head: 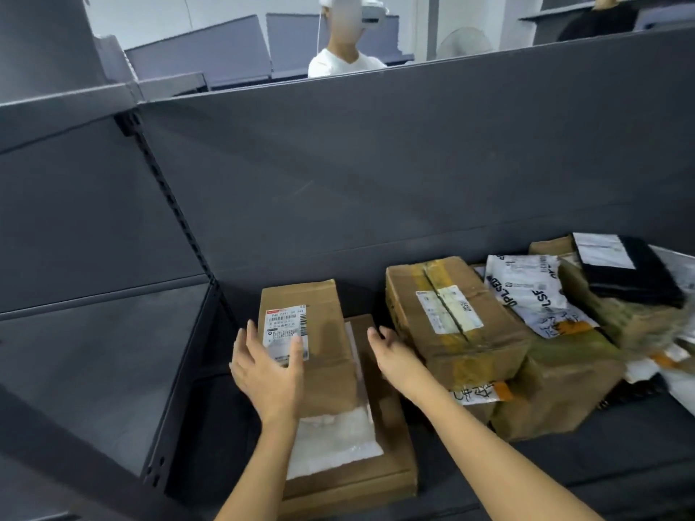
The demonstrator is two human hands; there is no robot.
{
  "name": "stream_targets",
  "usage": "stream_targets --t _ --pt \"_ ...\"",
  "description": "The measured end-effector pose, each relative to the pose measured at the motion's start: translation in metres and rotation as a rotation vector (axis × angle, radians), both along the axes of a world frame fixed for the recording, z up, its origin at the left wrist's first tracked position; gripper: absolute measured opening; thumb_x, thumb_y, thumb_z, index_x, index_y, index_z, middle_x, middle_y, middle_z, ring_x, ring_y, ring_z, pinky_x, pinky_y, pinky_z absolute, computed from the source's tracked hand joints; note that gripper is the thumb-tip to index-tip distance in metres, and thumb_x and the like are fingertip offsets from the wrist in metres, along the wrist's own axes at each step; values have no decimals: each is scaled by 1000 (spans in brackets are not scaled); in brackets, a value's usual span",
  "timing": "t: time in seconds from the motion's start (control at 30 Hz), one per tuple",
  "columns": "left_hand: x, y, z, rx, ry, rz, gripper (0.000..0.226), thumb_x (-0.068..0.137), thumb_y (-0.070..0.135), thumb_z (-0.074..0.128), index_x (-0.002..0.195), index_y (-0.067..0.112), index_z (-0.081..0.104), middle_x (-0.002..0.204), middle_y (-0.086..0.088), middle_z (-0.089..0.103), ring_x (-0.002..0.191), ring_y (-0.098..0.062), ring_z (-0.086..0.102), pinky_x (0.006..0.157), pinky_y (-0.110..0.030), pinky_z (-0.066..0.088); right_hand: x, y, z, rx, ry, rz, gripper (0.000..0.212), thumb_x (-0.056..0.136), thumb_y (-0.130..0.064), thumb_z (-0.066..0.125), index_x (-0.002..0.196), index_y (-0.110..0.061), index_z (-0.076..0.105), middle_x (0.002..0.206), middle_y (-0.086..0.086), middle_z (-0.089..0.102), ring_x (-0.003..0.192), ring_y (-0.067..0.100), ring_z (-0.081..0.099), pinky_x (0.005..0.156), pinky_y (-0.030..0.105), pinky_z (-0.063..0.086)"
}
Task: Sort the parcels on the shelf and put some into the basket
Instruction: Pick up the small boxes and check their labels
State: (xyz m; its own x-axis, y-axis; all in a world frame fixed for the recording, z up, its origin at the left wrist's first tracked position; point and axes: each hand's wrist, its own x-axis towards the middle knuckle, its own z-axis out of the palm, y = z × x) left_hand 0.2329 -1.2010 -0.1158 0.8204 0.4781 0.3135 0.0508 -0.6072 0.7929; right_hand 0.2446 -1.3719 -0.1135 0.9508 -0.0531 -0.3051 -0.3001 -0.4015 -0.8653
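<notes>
A small brown parcel with a white label lies on top of a flat brown box on the dark shelf. A white padded patch lies between them. My left hand is spread over the small parcel's left side, thumb on its label, fingers straight. My right hand hovers open at the parcel's right side, between it and a large taped box. No basket shows.
Right of the taped box lie a white plastic mailer, more brown boxes and a black parcel. The grey shelf back wall rises behind. A slotted upright borders the left. A person stands beyond the shelf.
</notes>
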Motion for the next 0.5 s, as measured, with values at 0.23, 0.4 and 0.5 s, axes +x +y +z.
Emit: stream_targets --t 0.23,0.4,0.5 --pt "-2 -94 14 -58 -54 -468 85 82 64 43 150 17 24 153 -2 32 141 -17 27 113 -33 24 -21 -77 49 110 -392 -400 20 97 -13 43 102 -13 63 80 5 67 55 10 64 43 18 41" --pt "0 -143 -3 -562 520 -615 84 89 49 58 153 17 13 157 -6 26 142 -25 31 109 -35 30 -27 -146 39 -248 -310 -481 32 94 -19 52 125 -9 54 125 9 58 111 23 55 83 30 45" --pt "-6 -152 -11 -715 710 -565 81 88 52 57 152 22 19 154 -6 34 138 -30 36 106 -38 33 -30 -161 16 -256 -12 -374 51 95 -29 51 138 -4 43 137 14 51 124 31 49 94 34 43"
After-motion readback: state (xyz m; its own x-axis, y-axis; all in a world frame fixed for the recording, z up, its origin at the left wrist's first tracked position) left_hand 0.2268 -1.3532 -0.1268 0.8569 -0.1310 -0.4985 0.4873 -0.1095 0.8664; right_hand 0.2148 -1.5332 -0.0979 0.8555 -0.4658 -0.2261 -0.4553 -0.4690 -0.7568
